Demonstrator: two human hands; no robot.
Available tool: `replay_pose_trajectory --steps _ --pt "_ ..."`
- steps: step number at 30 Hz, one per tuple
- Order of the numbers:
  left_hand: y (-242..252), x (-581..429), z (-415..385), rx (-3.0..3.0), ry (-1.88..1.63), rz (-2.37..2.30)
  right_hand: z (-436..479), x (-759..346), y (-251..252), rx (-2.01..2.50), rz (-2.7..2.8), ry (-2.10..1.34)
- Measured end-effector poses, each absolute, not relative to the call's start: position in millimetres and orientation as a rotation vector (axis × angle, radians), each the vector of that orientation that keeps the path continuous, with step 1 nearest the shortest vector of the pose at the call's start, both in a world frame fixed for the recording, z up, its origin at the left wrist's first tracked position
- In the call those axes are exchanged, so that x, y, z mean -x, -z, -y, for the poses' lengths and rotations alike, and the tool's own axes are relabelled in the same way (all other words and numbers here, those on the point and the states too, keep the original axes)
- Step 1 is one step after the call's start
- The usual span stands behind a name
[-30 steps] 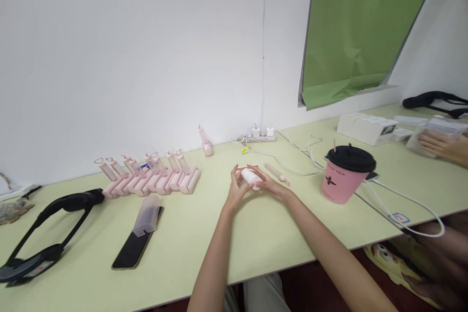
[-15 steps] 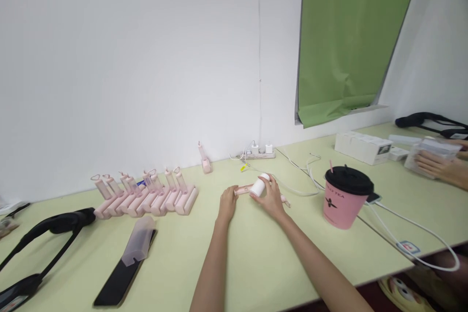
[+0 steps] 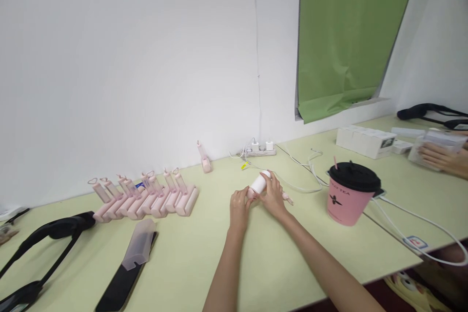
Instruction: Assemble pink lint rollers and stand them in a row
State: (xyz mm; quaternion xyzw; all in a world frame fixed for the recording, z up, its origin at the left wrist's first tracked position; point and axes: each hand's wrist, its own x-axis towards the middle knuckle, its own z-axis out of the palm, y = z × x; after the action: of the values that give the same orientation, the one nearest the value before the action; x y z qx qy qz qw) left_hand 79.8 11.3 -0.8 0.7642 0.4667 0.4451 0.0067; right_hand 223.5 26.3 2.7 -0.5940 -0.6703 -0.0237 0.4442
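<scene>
My right hand (image 3: 274,196) is closed around a white cylinder (image 3: 260,183), which lies slanted just above the table. Fingers of my left hand (image 3: 239,208) are closed at the cylinder's near end, on a pink piece (image 3: 251,192) that they mostly cover. The two hands nearly touch. A pink tip with a loop (image 3: 287,198) sticks out to the right of my right hand; its link to the rest is hidden. Left of my hands, several pink devices with clear tubes (image 3: 151,200) stand in a row. One more pink device (image 3: 205,162) stands by the wall.
A pink drink cup (image 3: 347,204) with a black lid stands to the right, beside white cables (image 3: 413,222). At left are a translucent sleeve (image 3: 140,243), a black flat object (image 3: 119,287) and a black headband (image 3: 58,226). Behind are a power strip (image 3: 258,152) and white boxes (image 3: 365,141). Another person's hand (image 3: 442,156) holds a clear bag.
My left hand has moved right, from the clear pink tube to the near end of the white cylinder. The cylinder, still in my right hand, has tilted slightly.
</scene>
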Motion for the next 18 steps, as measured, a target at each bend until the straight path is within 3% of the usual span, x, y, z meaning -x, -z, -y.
replay_pose_trajectory --steps 8,18 --pt "-1 -68 -16 -2.023 -1.43 -1.366 -32 -241 -5 1.391 1.857 -0.166" --pt "0 -47 -24 -1.632 -1.174 -1.008 -33 -239 0 1.498 1.75 -0.199"
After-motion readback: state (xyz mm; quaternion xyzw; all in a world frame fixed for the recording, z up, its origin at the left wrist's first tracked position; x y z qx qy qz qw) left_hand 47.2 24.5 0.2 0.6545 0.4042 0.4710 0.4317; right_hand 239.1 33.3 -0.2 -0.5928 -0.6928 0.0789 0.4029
